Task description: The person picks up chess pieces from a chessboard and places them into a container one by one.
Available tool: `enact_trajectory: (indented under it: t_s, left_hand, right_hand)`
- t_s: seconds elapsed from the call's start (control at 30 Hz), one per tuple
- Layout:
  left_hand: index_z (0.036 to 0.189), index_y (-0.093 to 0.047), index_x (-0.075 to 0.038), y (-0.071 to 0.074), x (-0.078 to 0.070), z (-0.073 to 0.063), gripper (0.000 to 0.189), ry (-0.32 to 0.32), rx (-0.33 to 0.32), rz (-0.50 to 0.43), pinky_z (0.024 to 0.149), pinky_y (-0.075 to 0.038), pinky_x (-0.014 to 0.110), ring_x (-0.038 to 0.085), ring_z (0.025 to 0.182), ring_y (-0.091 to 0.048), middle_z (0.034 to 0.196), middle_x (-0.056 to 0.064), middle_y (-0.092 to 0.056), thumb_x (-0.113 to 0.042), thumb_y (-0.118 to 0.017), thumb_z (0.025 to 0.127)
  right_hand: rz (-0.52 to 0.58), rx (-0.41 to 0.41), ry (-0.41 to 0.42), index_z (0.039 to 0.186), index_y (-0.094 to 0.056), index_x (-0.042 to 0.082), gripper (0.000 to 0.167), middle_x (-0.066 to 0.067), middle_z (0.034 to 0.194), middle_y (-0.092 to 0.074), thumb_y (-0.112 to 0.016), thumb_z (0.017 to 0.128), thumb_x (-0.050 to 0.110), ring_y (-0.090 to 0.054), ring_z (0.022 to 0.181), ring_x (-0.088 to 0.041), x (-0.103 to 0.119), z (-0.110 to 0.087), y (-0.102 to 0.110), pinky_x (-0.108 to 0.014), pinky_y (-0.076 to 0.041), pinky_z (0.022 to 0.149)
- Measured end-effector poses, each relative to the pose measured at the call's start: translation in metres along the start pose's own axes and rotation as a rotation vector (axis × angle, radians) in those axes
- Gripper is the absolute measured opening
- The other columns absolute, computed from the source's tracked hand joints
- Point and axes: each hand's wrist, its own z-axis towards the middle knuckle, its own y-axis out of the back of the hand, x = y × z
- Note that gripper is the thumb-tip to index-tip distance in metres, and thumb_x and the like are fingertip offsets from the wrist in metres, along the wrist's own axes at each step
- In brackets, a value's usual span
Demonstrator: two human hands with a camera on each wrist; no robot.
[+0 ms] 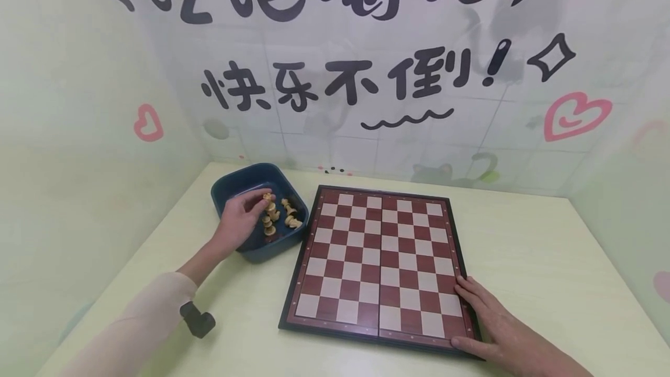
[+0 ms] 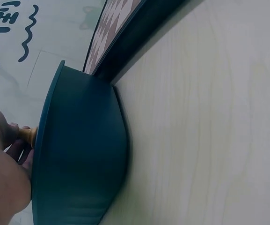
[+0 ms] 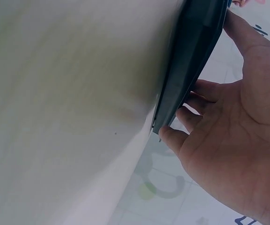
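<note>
Over the dark blue bin (image 1: 260, 253), my left hand (image 1: 239, 218) pinches a cream chess piece (image 1: 268, 197) between thumb and fingers. The left wrist view shows the piece's base (image 2: 29, 135) just above the bin's rim. Several more cream chess pieces (image 1: 269, 227) lie or stand inside the bin, below the fingertips. A red-and-white chessboard (image 1: 389, 266) lies flat, unfolded, with no pieces on it. My right hand (image 1: 497, 324) rests against its near right corner, fingers fairly straight. From the right wrist, its fingertips (image 3: 170, 136) touch the board's dark side edge (image 3: 191, 56).
The bin stands close against the board's left side. Behind both rises a wall (image 1: 335, 109) with black lettering and drawings. Pale side walls flank the light wooden table (image 1: 528, 249). A dark strap end (image 1: 198, 320) hangs from my left sleeve.
</note>
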Motion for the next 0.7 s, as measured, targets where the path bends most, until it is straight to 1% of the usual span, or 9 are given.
enact_trajectory:
  t_s: [0.17,0.27,0.33,0.37,0.4,0.5,0.57,0.63,0.7]
  left_hand:
    - [0.130,-0.061,0.011,0.0022,-0.0016,-0.0012,0.029,0.004,-0.004,-0.017,0.086,-0.050,0.014,0.036,0.114,-0.064,0.122,0.026,-0.067,-0.001,-0.057,0.104]
    - [0.133,-0.059,0.011,0.0022,-0.0037,-0.0020,0.032,0.011,-0.004,-0.031,0.087,-0.048,0.012,0.036,0.117,-0.062,0.125,0.026,-0.065,-0.002,-0.057,0.104]
    - [0.136,-0.056,0.011,0.0020,-0.0041,-0.0024,0.034,0.019,0.000,-0.045,0.088,-0.049,0.014,0.038,0.120,-0.060,0.128,0.027,-0.064,-0.001,-0.056,0.104]
    - [0.137,-0.055,0.010,0.0021,-0.0049,-0.0028,0.035,0.025,0.001,-0.053,0.088,-0.049,0.014,0.038,0.121,-0.060,0.129,0.027,-0.063,-0.001,-0.055,0.105]
    - [0.138,-0.055,0.010,0.0023,-0.0054,-0.0032,0.035,0.028,0.002,-0.053,0.084,-0.049,0.013,0.038,0.121,-0.059,0.129,0.027,-0.063,-0.002,-0.055,0.105]
    - [0.138,-0.055,0.009,0.0027,-0.0058,-0.0033,0.035,0.029,0.000,-0.056,0.084,-0.050,0.014,0.038,0.122,-0.059,0.130,0.028,-0.062,-0.002,-0.054,0.105]
    - [0.138,-0.056,0.008,0.0029,-0.0057,-0.0032,0.034,0.028,-0.004,-0.054,0.084,-0.049,0.013,0.036,0.122,-0.059,0.130,0.027,-0.062,-0.003,-0.054,0.106]
    - [0.137,-0.056,0.009,0.0028,-0.0036,-0.0026,0.034,0.023,-0.007,-0.049,0.090,-0.048,0.013,0.036,0.122,-0.060,0.129,0.027,-0.063,-0.003,-0.055,0.106]
    - [0.136,-0.057,0.008,0.0024,-0.0014,-0.0024,0.033,0.021,-0.010,-0.042,0.090,-0.048,0.014,0.036,0.121,-0.060,0.129,0.026,-0.063,-0.004,-0.055,0.106]
  right_hand:
    - [0.002,-0.002,0.003,0.157,-0.033,0.005,0.094,-0.008,0.161,-0.027,-0.070,0.090,0.060,-0.038,0.139,-0.034,0.0003,0.0004,-0.0003,-0.040,-0.050,0.099]
    - [0.002,-0.004,0.005,0.157,-0.032,0.006,0.094,-0.008,0.161,-0.027,-0.070,0.090,0.060,-0.039,0.138,-0.033,0.0004,0.0003,-0.0005,-0.040,-0.050,0.099]
    - [0.002,-0.003,0.005,0.158,-0.032,0.006,0.094,-0.008,0.161,-0.027,-0.070,0.090,0.060,-0.039,0.139,-0.033,0.0005,0.0002,-0.0004,-0.041,-0.050,0.099]
    - [0.001,0.000,0.004,0.158,-0.032,0.006,0.095,-0.008,0.161,-0.027,-0.069,0.090,0.060,-0.038,0.139,-0.033,0.0004,0.0002,-0.0003,-0.041,-0.050,0.099]
    - [0.001,0.003,0.001,0.158,-0.031,0.006,0.095,-0.008,0.161,-0.027,-0.069,0.090,0.060,-0.038,0.139,-0.034,0.0005,0.0001,0.0000,-0.041,-0.050,0.099]
    - [0.000,0.008,-0.004,0.158,-0.031,0.006,0.095,-0.008,0.161,-0.026,-0.068,0.090,0.061,-0.038,0.140,-0.034,0.0006,0.0000,0.0008,-0.041,-0.050,0.099]
    - [-0.002,0.009,-0.002,0.158,-0.031,0.006,0.095,-0.008,0.161,-0.026,-0.068,0.090,0.061,-0.038,0.139,-0.033,0.0003,-0.0002,0.0008,-0.041,-0.050,0.099]
    - [-0.002,0.002,0.004,0.158,-0.032,0.006,0.094,-0.007,0.161,-0.027,-0.069,0.090,0.060,-0.038,0.139,-0.033,0.0001,-0.0005,0.0005,-0.040,-0.050,0.099]
    - [-0.005,-0.005,0.011,0.158,-0.032,0.007,0.094,-0.007,0.161,-0.027,-0.069,0.090,0.060,-0.039,0.138,-0.032,-0.0004,-0.0008,-0.0002,-0.040,-0.050,0.099]
